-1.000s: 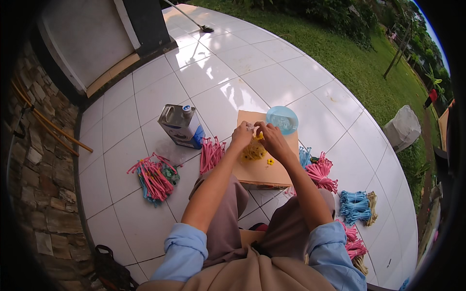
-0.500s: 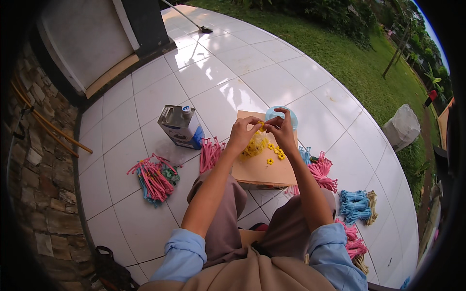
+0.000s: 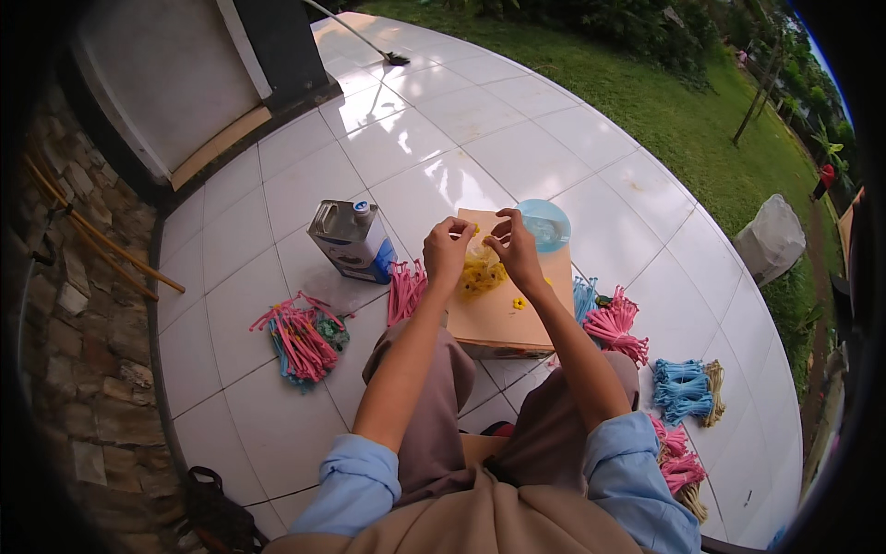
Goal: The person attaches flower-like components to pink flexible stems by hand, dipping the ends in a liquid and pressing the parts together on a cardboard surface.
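Head camera, me: my left hand [image 3: 447, 247] and right hand [image 3: 513, 247] are raised over the cardboard sheet [image 3: 503, 314], fingertips pinched on something small and pale between them; what it is, I cannot tell.

Friend: How to do it well?

Me: Probably by holding it taut, directly above the yellow pile [image 3: 482, 274]. Both forearms reach forward, elbows bent, hands nearly touching, beside the blue bowl [image 3: 544, 223].

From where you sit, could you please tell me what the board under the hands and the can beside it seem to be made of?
The board looks like plain brown cardboard: matt, flat, evenly tan. The can looks like metal: its grey top shines, and its sides carry a blue and white label. The cap looks like plastic, though that is less sure.
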A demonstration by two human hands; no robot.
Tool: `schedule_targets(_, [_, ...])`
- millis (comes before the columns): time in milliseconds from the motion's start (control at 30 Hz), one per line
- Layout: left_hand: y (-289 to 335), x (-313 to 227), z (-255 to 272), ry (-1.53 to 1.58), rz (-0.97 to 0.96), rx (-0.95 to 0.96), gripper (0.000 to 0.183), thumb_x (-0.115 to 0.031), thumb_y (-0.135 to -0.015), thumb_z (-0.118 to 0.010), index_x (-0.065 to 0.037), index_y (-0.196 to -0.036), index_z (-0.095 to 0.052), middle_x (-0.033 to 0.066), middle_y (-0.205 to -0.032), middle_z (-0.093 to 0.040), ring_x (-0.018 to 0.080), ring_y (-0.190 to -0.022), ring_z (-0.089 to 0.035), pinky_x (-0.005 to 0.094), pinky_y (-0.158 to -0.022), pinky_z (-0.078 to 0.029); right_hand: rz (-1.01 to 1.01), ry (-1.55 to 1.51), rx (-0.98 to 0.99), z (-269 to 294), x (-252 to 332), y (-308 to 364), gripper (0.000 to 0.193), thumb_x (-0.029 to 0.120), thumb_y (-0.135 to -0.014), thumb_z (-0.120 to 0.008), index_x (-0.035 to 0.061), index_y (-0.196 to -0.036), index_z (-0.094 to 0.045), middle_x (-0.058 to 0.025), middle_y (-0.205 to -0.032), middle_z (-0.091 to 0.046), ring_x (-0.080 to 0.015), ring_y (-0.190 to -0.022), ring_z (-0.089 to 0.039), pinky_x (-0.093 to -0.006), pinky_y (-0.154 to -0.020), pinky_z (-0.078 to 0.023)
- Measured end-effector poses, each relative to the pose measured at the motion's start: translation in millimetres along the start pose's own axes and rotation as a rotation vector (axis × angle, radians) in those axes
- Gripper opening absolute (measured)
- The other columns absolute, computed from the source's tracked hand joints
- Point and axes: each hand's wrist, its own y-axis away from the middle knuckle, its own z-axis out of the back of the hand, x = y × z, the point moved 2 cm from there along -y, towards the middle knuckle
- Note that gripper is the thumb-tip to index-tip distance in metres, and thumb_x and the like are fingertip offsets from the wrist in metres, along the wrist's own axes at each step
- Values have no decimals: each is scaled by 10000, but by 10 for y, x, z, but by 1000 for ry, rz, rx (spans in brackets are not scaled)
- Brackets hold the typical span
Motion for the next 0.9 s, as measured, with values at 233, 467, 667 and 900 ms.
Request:
schedule_targets(233, [-16, -24, 18, 182, -117, 74, 155, -170, -773, -680, -54, -875, -667, 78, -785, -680, 169, -734, -662, 262, -685, -507, -94, -207, -41, 96, 204, -56, 374, 16, -781, -629, 15, -1102, -438, -143, -829, -608, -198, -728, -608, -286, -638, -491])
schedule_targets(467, [26, -26, -75, -105, -340, 121, 146, -160, -763, -672, -95, -895, -674, 115, -896, -646, 199, -856, -612, 319, -702, -502, -245, 120, 152, 596, -21, 148, 353, -43, -698, -639, 38, -985, -449, -139, -720, -623, -237, -687, -622, -315, -602, -481])
schedule_targets(667, [59, 11, -103, -250, -188, 96, 436, -302, -760, -679, -125, -1130, -533, 170, -1094, -480, 346, -1082, -423, 423, -912, -385, -101, 471, 224, 743, -469, 436, 401, -49, -668, -608, 40, -1009, -419, -188, -835, -620, -342, -813, -586, -415, -693, -457])
schedule_targets(900, [-114, 344, -153, 44, 410, 386, 851, -602, -828, -454, 46, -1329, -226, 276, -1306, -339, 368, -1188, -395, 455, -923, -388, -105, 64, 223, 337, -215, 300, 901, 139, -666, -758, 122, -1349, -171, -205, -1257, -436, -344, -1115, -500, -438, -916, -414])
